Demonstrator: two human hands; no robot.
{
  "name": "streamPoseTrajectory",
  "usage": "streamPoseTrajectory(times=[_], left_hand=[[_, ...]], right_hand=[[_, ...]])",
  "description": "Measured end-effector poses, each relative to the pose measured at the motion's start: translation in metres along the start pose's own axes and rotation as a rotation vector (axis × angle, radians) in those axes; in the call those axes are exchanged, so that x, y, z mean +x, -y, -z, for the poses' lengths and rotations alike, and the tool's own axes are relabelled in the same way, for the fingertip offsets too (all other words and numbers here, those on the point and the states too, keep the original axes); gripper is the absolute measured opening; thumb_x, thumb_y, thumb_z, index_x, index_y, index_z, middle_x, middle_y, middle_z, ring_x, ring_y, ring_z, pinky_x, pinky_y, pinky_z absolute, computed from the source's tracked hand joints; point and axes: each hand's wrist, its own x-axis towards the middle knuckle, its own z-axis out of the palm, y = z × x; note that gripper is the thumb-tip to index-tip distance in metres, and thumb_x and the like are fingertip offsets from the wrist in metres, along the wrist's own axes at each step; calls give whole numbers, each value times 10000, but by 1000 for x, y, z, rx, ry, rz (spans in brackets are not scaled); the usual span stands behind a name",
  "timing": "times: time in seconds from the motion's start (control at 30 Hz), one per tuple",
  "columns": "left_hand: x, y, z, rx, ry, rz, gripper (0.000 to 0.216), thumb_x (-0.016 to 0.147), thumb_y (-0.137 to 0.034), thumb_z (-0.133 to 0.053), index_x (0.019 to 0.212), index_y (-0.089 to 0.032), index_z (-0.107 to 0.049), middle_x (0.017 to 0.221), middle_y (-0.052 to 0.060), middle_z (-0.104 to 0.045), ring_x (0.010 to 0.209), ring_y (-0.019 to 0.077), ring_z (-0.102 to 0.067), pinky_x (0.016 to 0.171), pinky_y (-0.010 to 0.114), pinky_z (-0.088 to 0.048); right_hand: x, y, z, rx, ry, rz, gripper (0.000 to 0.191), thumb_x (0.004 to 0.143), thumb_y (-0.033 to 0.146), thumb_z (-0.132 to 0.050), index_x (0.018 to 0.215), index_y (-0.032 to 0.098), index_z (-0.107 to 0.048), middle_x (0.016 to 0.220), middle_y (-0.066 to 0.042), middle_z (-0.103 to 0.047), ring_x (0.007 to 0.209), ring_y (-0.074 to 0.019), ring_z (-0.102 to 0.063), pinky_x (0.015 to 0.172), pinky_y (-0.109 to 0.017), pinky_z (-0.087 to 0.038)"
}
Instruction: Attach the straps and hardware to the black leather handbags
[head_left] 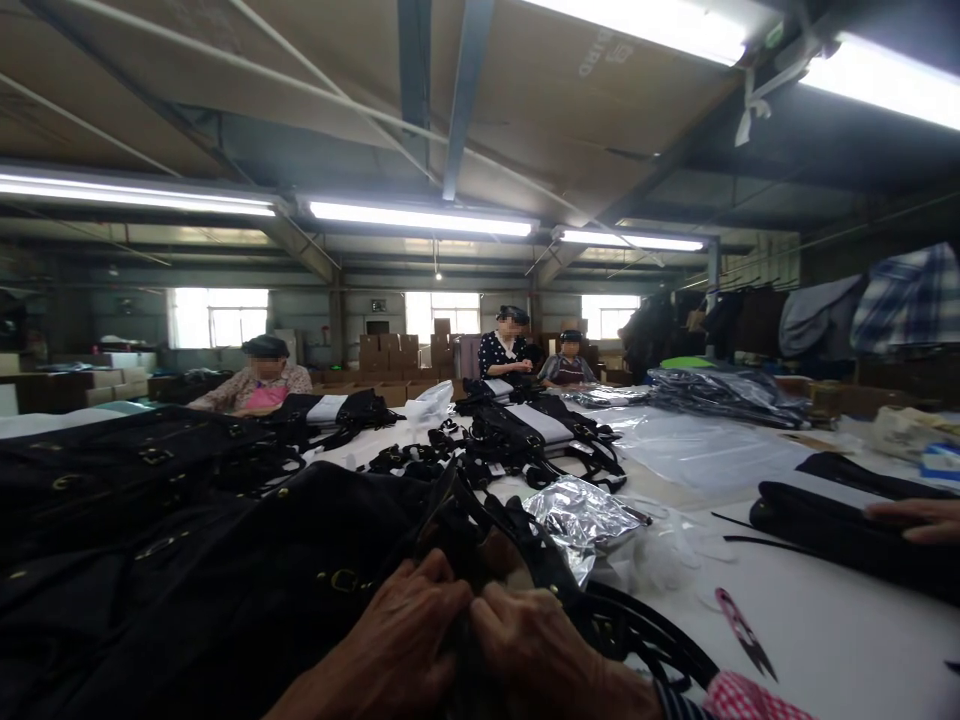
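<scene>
Low in the view, my left hand and my right hand are pressed together, fingers curled round a black bag strap. The strap belongs to a black handbag with gold buckles that lies in front of me on the left. A black looped handle curves out to the right of my right hand. What lies between my fingers beyond the strap is hidden.
More black bags and clear plastic sleeves cover the white table. Crumpled silver wrap and a thread snipper lie to the right. Another person's hand rests on a black bag at right. Three people sit at the far end.
</scene>
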Motion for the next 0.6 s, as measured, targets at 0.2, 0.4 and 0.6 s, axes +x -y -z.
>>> streamPoseTrajectory(times=[0.2,0.4,0.6], left_hand=[[12,5,-4,131,-19,73,239,756,-207,-569,982,-237,-641,998,42,-662,926,225,-654,804,327,-479],[39,-5,-4,366,19,0,192,822,-121,-509,839,-201,-683,839,73,-687,861,249,-654,771,358,-477],[37,-15,-1,355,-90,-198,163,886,-135,-565,940,-209,-700,1084,76,-665,1124,270,-526,876,394,-460]], right_hand=[[11,-7,-16,112,-114,-190,92,841,89,-572,875,172,-557,841,-53,-674,684,-190,-638,542,-280,-329],[0,-15,-32,471,-337,-328,142,783,124,-559,748,201,-445,737,0,-592,691,-163,-593,605,-253,-327],[-2,-13,-21,797,-422,-377,222,706,73,-544,838,219,-442,696,65,-483,626,-113,-468,583,-210,-310]])
